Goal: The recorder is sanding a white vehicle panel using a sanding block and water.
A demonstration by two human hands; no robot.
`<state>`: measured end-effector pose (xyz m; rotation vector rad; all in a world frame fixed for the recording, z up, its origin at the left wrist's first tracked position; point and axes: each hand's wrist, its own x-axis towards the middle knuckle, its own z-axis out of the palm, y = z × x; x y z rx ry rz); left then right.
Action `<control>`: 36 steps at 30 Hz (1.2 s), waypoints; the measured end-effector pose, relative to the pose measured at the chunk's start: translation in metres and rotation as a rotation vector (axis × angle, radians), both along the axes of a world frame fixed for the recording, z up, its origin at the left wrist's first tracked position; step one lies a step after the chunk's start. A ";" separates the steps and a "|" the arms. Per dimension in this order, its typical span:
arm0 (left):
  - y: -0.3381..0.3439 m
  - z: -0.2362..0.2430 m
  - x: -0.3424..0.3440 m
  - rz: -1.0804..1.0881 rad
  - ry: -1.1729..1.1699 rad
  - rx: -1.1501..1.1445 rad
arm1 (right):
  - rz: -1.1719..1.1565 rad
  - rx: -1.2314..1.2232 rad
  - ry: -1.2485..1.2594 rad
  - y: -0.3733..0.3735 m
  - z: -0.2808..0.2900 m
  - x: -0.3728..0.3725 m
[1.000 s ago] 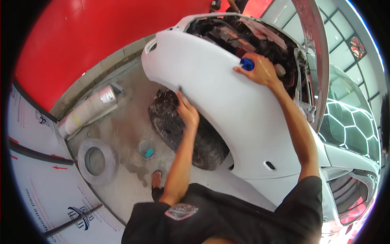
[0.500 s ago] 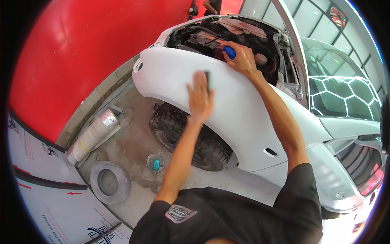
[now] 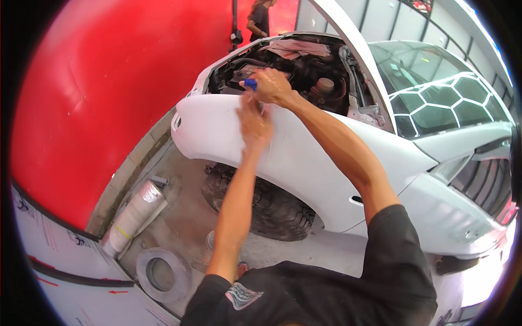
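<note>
A white car fender [image 3: 310,146] curves over the front wheel in front of me. My left hand [image 3: 254,126] is on its upper part, blurred by motion, with fingers toward the engine bay. A dark flat pad [image 3: 261,105] partly shows at that hand; its exact kind is smeared. My right hand [image 3: 273,87] is closed around a small blue thing [image 3: 250,84] above the fender's top edge. Whether this is a cloth, a sponge or something else I cannot tell. The two hands are close together, the right one just beyond the left fingertips.
The engine bay [image 3: 307,70] lies open behind the fender, under a raised white panel [image 3: 361,60]. Below are a muddy tyre [image 3: 266,209], a loose ring-shaped tyre [image 3: 162,274] and a wrapped roll [image 3: 133,217]. Another person [image 3: 259,22] stands at the far end by the red wall [image 3: 125,81].
My left hand has moved up the fender toward its top edge. My right hand, still holding the blue thing, has shifted left toward it. The view has shifted, showing more of the other person.
</note>
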<state>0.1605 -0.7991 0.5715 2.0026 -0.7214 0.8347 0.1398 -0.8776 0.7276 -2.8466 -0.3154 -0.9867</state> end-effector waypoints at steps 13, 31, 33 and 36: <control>-0.061 -0.009 -0.058 -0.264 -0.199 -0.139 | -0.129 -0.090 -0.064 -0.122 -0.003 -0.111; -0.033 0.002 -0.035 -0.155 -0.188 -0.123 | -0.502 0.143 -0.413 -0.138 -0.029 -0.217; -0.037 -0.003 -0.049 -0.160 -0.258 -0.094 | -0.483 0.160 -0.415 -0.140 -0.033 -0.215; 0.011 0.010 0.012 -0.003 -0.152 0.035 | -0.435 0.170 -0.420 -0.134 -0.030 -0.216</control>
